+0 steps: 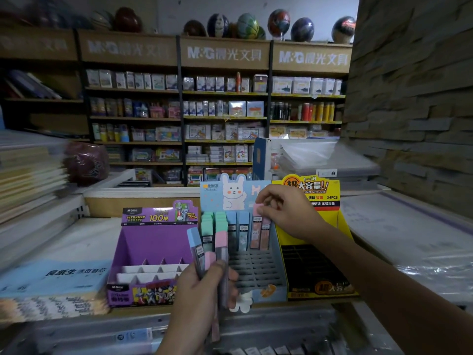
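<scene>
A light-blue display box [266, 290] with a rabbit header card stands on the shelf in front of me. Its back row holds several upright slim lead cases [231, 231] in green, blue and pink. My left hand [202, 290] grips a small bunch of such cases [221, 249], blue-capped and pink-capped, in front of the box. My right hand [286, 213] reaches over the back row and pinches the pink cap of one case [258, 226] that stands at the right end of the row. The box's front slots are empty.
A purple display box [153, 252] stands to the left, a yellow and black one [314, 252] to the right. Stacked paper packs [53, 285] lie at the left, plastic sleeves [409, 239] at the right. Stocked shelves [217, 116] fill the background. A stone wall [414, 98] rises at the right.
</scene>
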A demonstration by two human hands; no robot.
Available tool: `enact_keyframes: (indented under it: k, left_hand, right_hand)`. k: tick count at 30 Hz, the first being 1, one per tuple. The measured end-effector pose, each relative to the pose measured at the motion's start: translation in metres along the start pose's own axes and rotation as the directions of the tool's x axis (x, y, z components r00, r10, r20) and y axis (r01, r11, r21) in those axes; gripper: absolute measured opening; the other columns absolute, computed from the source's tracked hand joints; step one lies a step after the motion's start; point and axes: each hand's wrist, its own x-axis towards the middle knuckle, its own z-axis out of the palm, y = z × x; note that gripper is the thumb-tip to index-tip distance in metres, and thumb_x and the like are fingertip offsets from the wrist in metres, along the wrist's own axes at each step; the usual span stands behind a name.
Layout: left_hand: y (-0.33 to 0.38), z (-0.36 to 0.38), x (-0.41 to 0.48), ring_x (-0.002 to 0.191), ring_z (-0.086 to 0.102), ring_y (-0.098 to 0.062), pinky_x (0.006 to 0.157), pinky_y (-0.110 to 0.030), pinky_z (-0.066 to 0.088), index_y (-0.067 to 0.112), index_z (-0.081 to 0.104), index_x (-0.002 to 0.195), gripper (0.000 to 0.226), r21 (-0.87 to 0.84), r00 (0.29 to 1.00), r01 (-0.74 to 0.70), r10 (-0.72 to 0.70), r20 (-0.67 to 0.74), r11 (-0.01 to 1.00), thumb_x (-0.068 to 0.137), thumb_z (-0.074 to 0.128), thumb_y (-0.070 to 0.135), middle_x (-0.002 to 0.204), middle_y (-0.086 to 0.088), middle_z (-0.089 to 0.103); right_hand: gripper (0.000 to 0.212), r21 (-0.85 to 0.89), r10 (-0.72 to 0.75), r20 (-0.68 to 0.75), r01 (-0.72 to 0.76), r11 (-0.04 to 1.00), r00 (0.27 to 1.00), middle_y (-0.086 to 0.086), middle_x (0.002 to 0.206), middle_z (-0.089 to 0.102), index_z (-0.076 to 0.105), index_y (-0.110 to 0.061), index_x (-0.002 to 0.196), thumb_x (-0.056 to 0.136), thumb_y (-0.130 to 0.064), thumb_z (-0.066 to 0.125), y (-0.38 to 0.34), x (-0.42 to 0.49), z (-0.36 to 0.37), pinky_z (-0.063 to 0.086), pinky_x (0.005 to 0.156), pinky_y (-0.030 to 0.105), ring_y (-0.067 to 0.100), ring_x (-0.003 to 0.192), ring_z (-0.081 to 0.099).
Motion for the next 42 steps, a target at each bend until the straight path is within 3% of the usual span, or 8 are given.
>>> enact_keyframes:
  k: [10,14,18,21,26,32,37,42]
  left_hand:
    - [0.0,-0.001,0.002,0.045,0.058,-0.024,0.04,-0.029,0.046,-0.015,0.063,0.084,0.031,0.017,1.0,0.011,-0.012,0.028,1.0,0.103,0.052,0.006,0.064,-0.021,0.065]
    - [-0.002,0.0,0.003,0.046,0.059,-0.024,0.042,-0.028,0.048,-0.019,0.063,0.087,0.033,0.04,0.999,0.011,-0.012,0.033,0.999,0.103,0.052,0.008,0.059,-0.017,0.064]
    - [-0.007,-0.002,0.005,0.05,0.062,-0.025,0.045,-0.029,0.05,-0.016,0.064,0.093,0.029,0.032,1.0,0.01,-0.01,0.017,0.999,0.103,0.055,0.01,0.068,-0.02,0.069]
    - [-0.011,-0.002,0.006,0.052,0.064,-0.027,0.046,-0.031,0.052,-0.009,0.068,0.089,0.027,0.014,1.0,0.005,-0.005,0.014,1.0,0.102,0.058,0.012,0.073,-0.022,0.071]
    - [-0.011,-0.001,0.004,0.054,0.066,-0.028,0.049,-0.032,0.054,0.004,0.075,0.076,0.027,-0.018,1.0,0.002,-0.002,0.017,1.0,0.098,0.063,0.015,0.071,-0.023,0.07]
    - [-0.008,0.003,-0.002,0.059,0.07,-0.028,0.052,-0.031,0.057,-0.004,0.073,0.091,0.022,-0.003,1.0,-0.007,0.007,0.012,1.0,0.098,0.064,0.015,0.076,-0.025,0.073]
    - [-0.006,0.005,-0.004,0.059,0.07,-0.026,0.052,-0.026,0.055,-0.008,0.072,0.094,0.025,-0.012,1.0,-0.007,0.007,0.03,1.0,0.096,0.066,0.016,0.075,-0.024,0.073]
    - [-0.006,0.005,-0.004,0.062,0.071,-0.025,0.053,-0.027,0.056,-0.003,0.073,0.098,0.031,-0.037,0.997,0.018,-0.015,0.071,0.999,0.088,0.071,0.026,0.08,-0.02,0.075]
  right_hand:
    - [0.012,0.03,0.001,0.041,-0.003,1.0,0.999,0.012,0.076,0.066,0.07,-0.018,0.087,0.084,-0.009,0.078,0.0,0.004,0.001,0.043,0.056,0.015,0.013,0.065,0.058]
    - [0.012,0.014,0.003,0.019,-0.003,1.0,1.0,-0.004,0.072,0.064,0.071,-0.021,0.085,0.083,-0.012,0.078,0.004,0.003,0.005,0.043,0.056,0.014,0.006,0.06,0.052]
    - [0.009,-0.156,-0.105,0.029,0.109,0.982,0.994,-0.012,0.082,0.058,0.073,-0.017,0.087,0.082,-0.016,0.08,0.005,0.002,0.009,0.037,0.07,0.016,0.0,0.08,0.049]
    - [0.013,-0.292,-0.162,0.034,0.164,0.942,0.986,-0.005,0.092,0.053,0.075,-0.013,0.096,0.085,-0.019,0.077,0.007,-0.001,0.012,0.036,0.079,0.028,0.015,0.095,0.044]
    - [0.015,-0.309,-0.178,0.004,0.171,0.936,0.984,-0.008,0.093,0.046,0.077,-0.013,0.101,0.087,-0.019,0.076,0.009,-0.003,0.014,0.03,0.075,0.026,0.013,0.093,0.038]
    - [0.019,-0.308,-0.147,0.017,0.145,0.94,0.989,-0.007,0.095,0.049,0.075,-0.012,0.108,0.089,-0.016,0.072,0.006,-0.009,0.011,0.037,0.081,0.026,0.011,0.095,0.044]
    - [0.015,0.133,-0.035,-0.047,0.041,0.99,0.998,-0.006,0.079,0.065,0.075,-0.011,0.103,0.091,-0.004,0.069,-0.011,-0.023,0.011,0.043,0.064,0.009,-0.001,0.067,0.056]
    - [0.021,0.476,0.006,0.258,-0.132,0.87,0.966,0.01,0.089,0.074,0.073,-0.02,0.115,0.097,-0.016,0.064,-0.023,-0.036,0.009,0.053,0.067,0.045,0.03,0.071,0.064]
